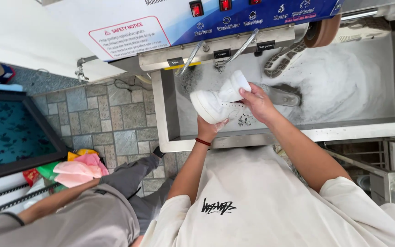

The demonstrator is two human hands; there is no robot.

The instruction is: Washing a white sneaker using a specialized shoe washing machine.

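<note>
A white sneaker (216, 103) is held over a steel wash basin (261, 137) full of white foam. My left hand (209, 129) supports the shoe from below at its sole side. My right hand (258, 103) grips the shoe's heel and ankle part from the right. The shoe is tilted, toe pointing left. A red cord bracelet (203, 142) sits on my left wrist. Two flexible metal hoses (241, 48) hang from the machine just above the shoe.
A second shoe (283, 59), sole up, lies in the foam (344, 77) at the back beside a brown round brush (322, 32). The machine's blue control panel (252, 16) has red switches. Another person in grey (92, 215) with pink gloves (76, 171) stands at left on tiled floor.
</note>
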